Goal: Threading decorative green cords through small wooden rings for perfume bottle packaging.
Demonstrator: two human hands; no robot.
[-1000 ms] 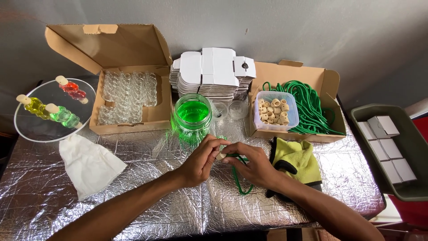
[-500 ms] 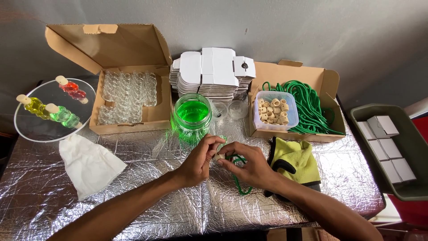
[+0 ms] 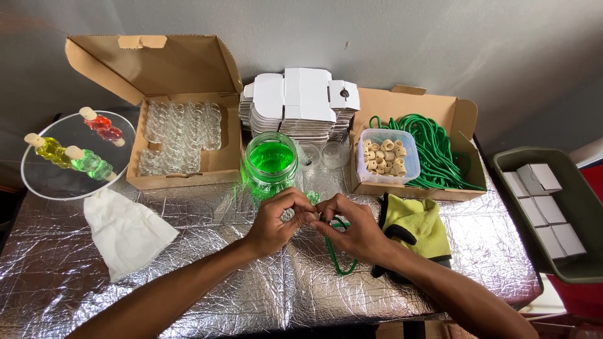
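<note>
Hands meet at the centre of the frame above the foil-covered desk [image 3: 188, 282]. The left hand [image 3: 276, 220] and right hand [image 3: 355, 229] pinch fingertips together, each grip closed on a small bottle [image 3: 312, 198] and a green cord [image 3: 336, 251] that loops down below the right hand. Just above them stands a jar [image 3: 271, 163] of green liquid. A yellow cloth [image 3: 418, 226] lies right of the hands, a white cloth [image 3: 129, 232] at lower left.
</note>
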